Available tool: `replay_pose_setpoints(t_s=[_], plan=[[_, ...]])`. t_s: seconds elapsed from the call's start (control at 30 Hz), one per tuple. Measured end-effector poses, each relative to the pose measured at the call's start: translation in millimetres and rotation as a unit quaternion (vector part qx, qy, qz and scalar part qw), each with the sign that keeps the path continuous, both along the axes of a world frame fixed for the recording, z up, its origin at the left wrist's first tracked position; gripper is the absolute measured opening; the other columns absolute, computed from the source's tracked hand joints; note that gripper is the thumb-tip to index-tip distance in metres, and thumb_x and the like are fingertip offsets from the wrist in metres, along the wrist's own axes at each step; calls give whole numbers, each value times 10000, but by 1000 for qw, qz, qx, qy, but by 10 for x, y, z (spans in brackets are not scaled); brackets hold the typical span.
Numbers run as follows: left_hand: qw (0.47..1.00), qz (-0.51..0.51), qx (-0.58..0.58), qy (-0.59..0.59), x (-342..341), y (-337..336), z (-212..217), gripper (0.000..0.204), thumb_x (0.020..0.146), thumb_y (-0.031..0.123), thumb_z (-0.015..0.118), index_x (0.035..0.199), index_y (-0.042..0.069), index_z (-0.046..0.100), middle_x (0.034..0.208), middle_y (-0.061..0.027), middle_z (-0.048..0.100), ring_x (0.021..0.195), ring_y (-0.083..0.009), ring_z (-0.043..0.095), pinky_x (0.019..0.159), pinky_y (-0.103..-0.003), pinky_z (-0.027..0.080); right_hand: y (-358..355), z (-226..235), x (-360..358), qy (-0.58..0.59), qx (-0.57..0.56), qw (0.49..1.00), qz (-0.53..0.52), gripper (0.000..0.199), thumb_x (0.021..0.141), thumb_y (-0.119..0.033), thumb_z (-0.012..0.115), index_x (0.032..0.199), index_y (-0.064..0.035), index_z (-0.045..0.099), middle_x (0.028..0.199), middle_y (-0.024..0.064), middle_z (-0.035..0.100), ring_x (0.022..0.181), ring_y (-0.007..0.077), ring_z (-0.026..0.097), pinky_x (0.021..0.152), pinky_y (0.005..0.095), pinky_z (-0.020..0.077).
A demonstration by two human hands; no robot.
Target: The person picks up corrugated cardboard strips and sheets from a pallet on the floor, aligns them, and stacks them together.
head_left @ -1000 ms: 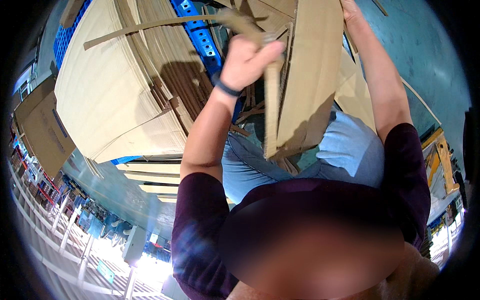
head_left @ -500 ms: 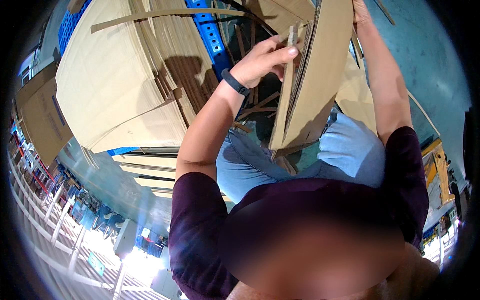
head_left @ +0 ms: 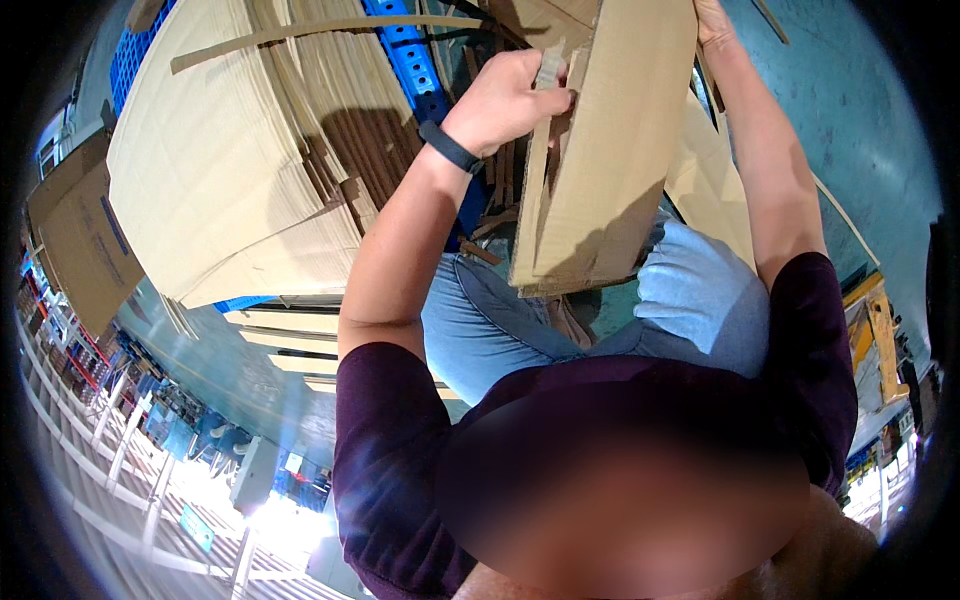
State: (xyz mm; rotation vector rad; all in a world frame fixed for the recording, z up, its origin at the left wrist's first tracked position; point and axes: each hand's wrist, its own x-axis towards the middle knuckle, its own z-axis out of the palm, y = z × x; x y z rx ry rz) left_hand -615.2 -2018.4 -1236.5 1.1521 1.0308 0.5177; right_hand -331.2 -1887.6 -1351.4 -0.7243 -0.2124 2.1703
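A folded stack of brown cardboard sheets (head_left: 615, 150) stands tilted over my lap, its broad face toward me. My left hand (head_left: 510, 100), a dark band on its wrist, is closed on a narrow cardboard strip (head_left: 538, 185) along the left edge of the stack. Part of that strip pokes up above the fingers. At the upper right, my right hand (head_left: 712, 25) grips the far right edge of the cardboard sheets; its fingers are partly hidden behind the board and cut off by the picture's top.
A large pile of flat cardboard (head_left: 220, 170) lies to the left, with a long loose strip (head_left: 320, 27) across it. Beside it runs a blue perforated plastic pallet (head_left: 408, 55). Cardboard scraps litter the floor. A yellow wooden frame (head_left: 880, 340) stands at right.
My left hand has moved left with the strip, and the cardboard sheets have swung left, showing more of their broad face. My right hand has shifted only slightly.
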Motion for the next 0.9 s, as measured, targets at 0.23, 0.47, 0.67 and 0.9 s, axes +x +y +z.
replay_pose_setpoints(t_s=[0.23, 0.47, 0.67, 0.9], plan=[[922, 10, 307, 238, 52, -67, 144, 256, 827, 243, 592, 754, -3, 597, 622, -184, 567, 565, -333, 582, 535, -357, 477, 53, -55, -41, -26, 49, 998, 7, 605, 679, -254, 773, 1184, -10, 545, 1117, 152, 619, 1011, 291, 602, 934, 450, 460], [990, 124, 26, 65, -320, -273, 137, 226, 902, 243, 555, 943, 23, 586, 735, -67, 620, 643, -122, 608, 562, -241, 495, -127, 48, 59, -9, 26, 999, 30, 606, 683, -273, 767, 1186, -18, 546, 1115, 145, 622, 994, 278, 610, 913, 441, 479], [1000, -10, -19, 15, 60, -18, 131, 262, 857, 273, 623, 887, 16, 584, 695, -44, 588, 564, -120, 587, 479, -235, 495, -55, -36, 9, -15, 27, 1000, 8, 629, 665, -245, 780, 1193, -5, 537, 1119, 148, 619, 1000, 288, 609, 925, 449, 472], [995, 19, 14, 99, -93, -56, 34, 102, 848, 129, 608, 791, 46, 595, 642, 4, 559, 501, -65, 532, 413, -199, 415, -90, 25, -85, -74, 100, 992, 13, 648, 660, -205, 787, 1210, 1, 513, 1119, 148, 615, 1008, 277, 609, 909, 433, 488]])
